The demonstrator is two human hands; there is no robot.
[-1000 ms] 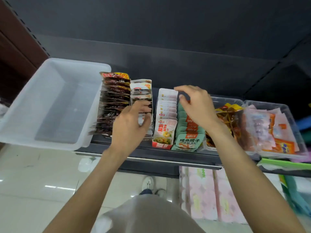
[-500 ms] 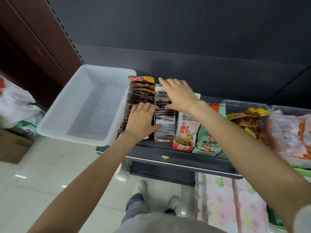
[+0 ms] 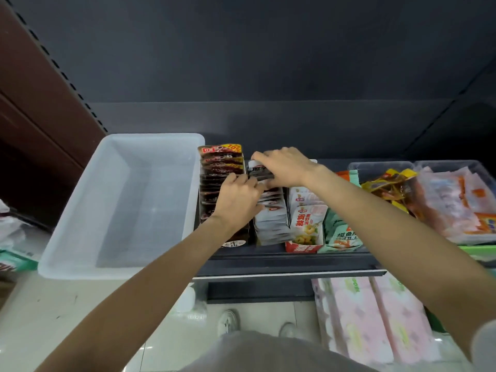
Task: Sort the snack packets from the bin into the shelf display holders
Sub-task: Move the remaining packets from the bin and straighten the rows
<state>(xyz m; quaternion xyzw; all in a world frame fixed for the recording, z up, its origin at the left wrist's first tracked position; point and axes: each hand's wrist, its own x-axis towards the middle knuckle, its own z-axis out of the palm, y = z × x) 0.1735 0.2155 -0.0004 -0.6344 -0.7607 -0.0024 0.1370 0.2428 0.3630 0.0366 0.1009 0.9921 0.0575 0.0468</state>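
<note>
both hands, left hand (image 3: 236,202) and right hand (image 3: 284,166), press flat on the white packets (image 3: 271,221) beneath.

pink tissue packs (image 3: 375,320) stand below the shelf, lower right | white shoes (image 3: 228,322) on pale tiled floor (image 3: 53,312) | white plastic bag (image 3: 8,229) at far left edge

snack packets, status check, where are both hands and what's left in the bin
Left hand flat on the dark-packet row. Right hand pressing the white-packet row; grip unclear. White plastic bin looks empty. Nothing in the way.
</note>
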